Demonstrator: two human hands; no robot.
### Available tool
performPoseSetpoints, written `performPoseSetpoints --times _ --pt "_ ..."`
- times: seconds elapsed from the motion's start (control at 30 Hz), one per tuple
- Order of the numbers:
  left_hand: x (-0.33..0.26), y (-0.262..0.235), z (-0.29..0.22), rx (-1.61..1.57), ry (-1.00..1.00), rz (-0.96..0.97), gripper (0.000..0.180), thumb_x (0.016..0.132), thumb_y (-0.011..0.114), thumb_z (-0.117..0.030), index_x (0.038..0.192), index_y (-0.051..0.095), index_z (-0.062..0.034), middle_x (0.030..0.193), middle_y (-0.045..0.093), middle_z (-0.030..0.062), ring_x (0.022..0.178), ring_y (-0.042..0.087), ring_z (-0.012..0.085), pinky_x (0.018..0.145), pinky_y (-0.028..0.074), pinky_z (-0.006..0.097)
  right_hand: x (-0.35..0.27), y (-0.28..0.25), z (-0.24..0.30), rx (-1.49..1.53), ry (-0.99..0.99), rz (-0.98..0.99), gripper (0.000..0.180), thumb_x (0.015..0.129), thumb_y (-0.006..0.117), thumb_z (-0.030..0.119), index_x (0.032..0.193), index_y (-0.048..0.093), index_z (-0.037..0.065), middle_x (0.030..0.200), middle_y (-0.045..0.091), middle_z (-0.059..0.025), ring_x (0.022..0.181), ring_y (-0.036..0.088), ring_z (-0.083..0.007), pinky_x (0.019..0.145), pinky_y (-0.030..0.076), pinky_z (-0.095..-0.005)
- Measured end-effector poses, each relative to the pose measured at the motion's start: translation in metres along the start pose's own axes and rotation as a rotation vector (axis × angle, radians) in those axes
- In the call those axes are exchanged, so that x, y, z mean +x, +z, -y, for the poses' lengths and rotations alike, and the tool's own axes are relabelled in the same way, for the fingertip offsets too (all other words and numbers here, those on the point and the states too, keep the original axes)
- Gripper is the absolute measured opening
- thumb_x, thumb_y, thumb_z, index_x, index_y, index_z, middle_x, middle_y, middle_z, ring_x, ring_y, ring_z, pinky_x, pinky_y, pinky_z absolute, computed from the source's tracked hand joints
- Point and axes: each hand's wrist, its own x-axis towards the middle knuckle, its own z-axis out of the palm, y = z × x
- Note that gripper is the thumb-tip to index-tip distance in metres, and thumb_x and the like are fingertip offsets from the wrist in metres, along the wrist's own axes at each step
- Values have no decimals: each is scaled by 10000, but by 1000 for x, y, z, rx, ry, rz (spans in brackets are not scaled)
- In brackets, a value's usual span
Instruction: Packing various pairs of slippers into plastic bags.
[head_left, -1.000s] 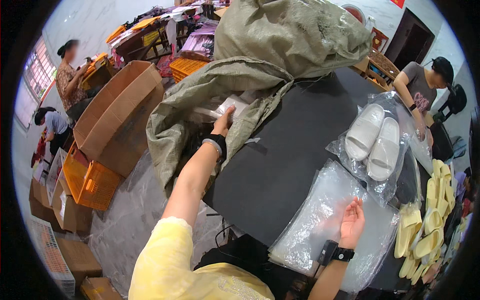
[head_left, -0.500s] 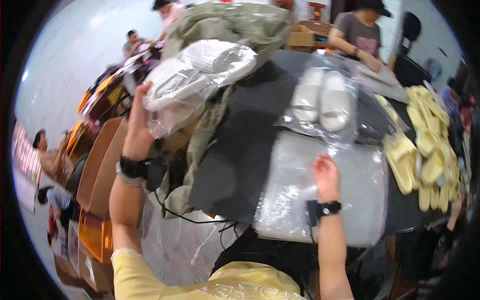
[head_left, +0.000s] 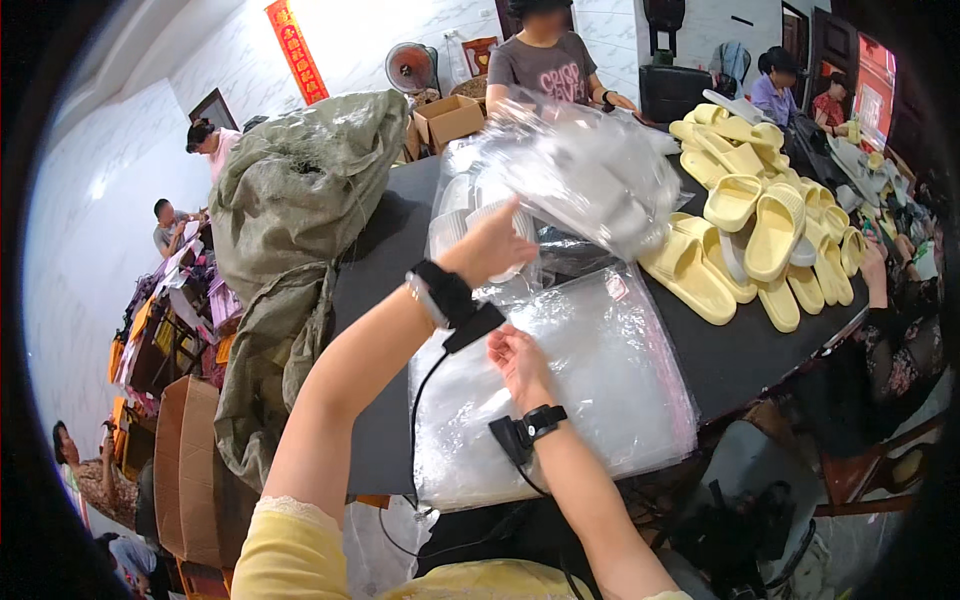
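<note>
**Bagged slippers lifted over the surface**

Right hand [head_left: 520, 362] lies on the stack of clear plastic bags [head_left: 590, 390] at the near edge of the black surface [head_left: 400, 270]; fingers loosely curled on the top sheet, grip not clamped on anything I can make out. Left hand [head_left: 492, 245] is raised above the stack, grip clamped on a clear bag with white slippers [head_left: 570, 175], held up and tilted. Right of that: pile of yellow slippers [head_left: 745, 215] on the surface. Left: big grey-green sack [head_left: 300, 190] slumped over the edge. Far side: person in grey shirt [head_left: 545, 65] behind the surface.
</note>
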Motion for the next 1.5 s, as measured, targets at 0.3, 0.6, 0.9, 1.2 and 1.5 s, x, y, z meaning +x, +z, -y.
performPoseSetpoints --times 0.3,0.6,0.9,1.2,1.5 --pt "-181 -120 9 738 510 -300 315 866 518 -234 1100 535 -25 1075 567 65 1013 523 151 847 406 280 6 -6 8 59 1 60 120 825 471 30 942 494 16 841 585 -114 737 587 -178 667 509 -268" --pt "-303 -444 84 668 295 -1099 246 788 561 -160 935 594 35 802 590 44 655 530 121 574 426 272 11 2 14 -65 17 -2 211 823 488 15 1028 499 -34 1002 561 -146 887 561 -195 784 487 -292" --pt "-216 -524 161 952 -55 -1570 520 751 569 -115 1200 386 74 1184 445 294 1107 442 369 936 351 372 8 -6 22 -240 -14 -28 276 848 466 31 1119 461 -23 1070 549 -131 912 552 -163 809 471 -269" --pt "-201 -674 199 407 369 -2072 482 854 328 -292 1222 430 1 1252 436 186 1148 407 302 967 298 347 6 -5 23 -222 -2 -19 290 853 453 34 1138 450 -22 1099 535 -121 915 550 -151 817 469 -256" --pt "-244 -521 123 1574 163 -1570 78 797 472 -90 815 464 -15 783 595 224 744 596 359 645 485 418 -1 -9 33 -225 -52 -40 270 859 462 50 1119 462 -25 1075 538 -127 910 550 -161 822 467 -264"
